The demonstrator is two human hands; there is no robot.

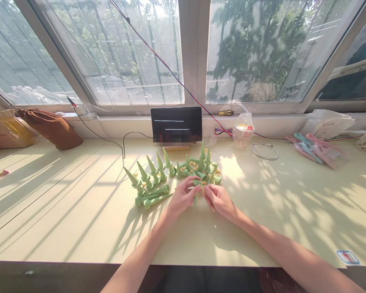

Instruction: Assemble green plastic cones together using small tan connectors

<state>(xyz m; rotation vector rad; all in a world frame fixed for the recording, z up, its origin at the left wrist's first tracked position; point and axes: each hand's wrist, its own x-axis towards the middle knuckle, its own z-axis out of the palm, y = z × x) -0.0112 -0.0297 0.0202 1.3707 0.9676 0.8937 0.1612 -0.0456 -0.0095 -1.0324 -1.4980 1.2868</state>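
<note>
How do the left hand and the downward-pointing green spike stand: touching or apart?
Touching. The head view shows the thumb and fingers of the left hand gripping the green spike near its wide upper end.

spikes (153, 167): smooth matt plastic | pouch (56, 131): matt cloth | tabletop (110, 228): smooth

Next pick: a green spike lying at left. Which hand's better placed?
Left, probably. The left hand is nearer the lying spikes; the right hand would have to reach across it. Catch: the left hand seems to hold another green spike, so needs freeing first.
</note>
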